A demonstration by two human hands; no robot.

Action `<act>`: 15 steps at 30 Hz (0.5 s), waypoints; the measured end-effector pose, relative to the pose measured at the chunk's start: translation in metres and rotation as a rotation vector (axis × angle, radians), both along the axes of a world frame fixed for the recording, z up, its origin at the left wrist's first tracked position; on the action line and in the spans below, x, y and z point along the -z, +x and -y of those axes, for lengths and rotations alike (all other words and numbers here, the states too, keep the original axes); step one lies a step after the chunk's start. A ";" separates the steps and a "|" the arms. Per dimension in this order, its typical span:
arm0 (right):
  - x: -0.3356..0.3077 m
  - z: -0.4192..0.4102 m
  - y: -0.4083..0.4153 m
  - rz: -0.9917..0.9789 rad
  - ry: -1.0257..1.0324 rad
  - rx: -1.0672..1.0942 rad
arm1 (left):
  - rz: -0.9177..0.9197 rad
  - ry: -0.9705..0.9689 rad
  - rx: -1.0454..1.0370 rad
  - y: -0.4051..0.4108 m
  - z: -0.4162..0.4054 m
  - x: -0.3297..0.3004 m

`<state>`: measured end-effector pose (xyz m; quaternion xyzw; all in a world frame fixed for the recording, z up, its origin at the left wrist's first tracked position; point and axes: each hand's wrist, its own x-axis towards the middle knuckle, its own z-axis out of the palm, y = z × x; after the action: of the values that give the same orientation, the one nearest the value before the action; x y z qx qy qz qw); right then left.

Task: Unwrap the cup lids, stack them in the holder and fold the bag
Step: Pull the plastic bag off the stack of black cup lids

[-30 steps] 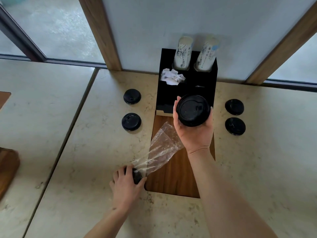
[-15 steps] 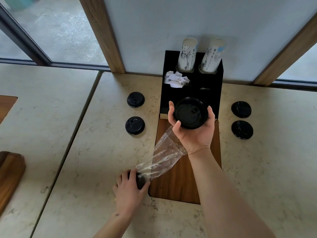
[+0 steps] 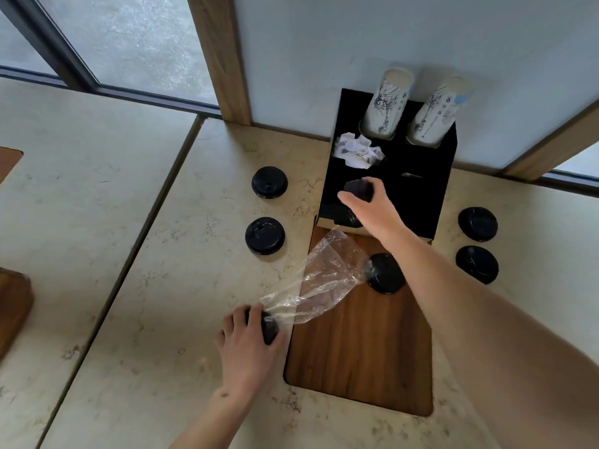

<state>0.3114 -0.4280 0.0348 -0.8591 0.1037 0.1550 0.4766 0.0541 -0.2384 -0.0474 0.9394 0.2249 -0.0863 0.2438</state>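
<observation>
Both hands grip: left [image 3: 248,343] the bag [image 3: 324,280], right [image 3: 372,205] seemingly lids [image 3: 358,189] over the holder [image 3: 421,202].

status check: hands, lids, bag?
Right hand lowering black lids into holder. Left hand grips bag end, lids still inside. One lid loose on wooden board.

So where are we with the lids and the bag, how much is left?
Partway. The plastic bag looks emptied, lying crumpled and not folded. The right hand holds dark lids over the black holder; the left hand grips something dark at the bag's end. One loose lid lies on the wooden board; four more sit on the counter.
</observation>
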 end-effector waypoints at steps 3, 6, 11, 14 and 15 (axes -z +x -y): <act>0.015 0.011 0.033 0.043 -0.386 -0.375 | 0.016 -0.008 0.022 -0.003 -0.003 0.003; 0.022 0.014 0.062 0.081 -0.710 -0.740 | 0.022 -0.012 0.037 -0.006 -0.005 0.008; 0.030 0.006 0.090 0.207 -0.953 -1.121 | 0.031 -0.002 0.029 -0.007 -0.005 0.009; 0.036 0.005 0.099 0.338 -0.974 -1.301 | 0.043 0.009 0.030 -0.007 -0.005 0.012; 0.036 0.006 0.102 0.371 -0.979 -1.334 | 0.043 0.009 0.033 -0.007 -0.005 0.013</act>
<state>0.4133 -0.4338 -0.0017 -0.8612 -0.4493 0.1980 -0.1310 0.0467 -0.2336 -0.0602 0.9457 0.2044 -0.0691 0.2429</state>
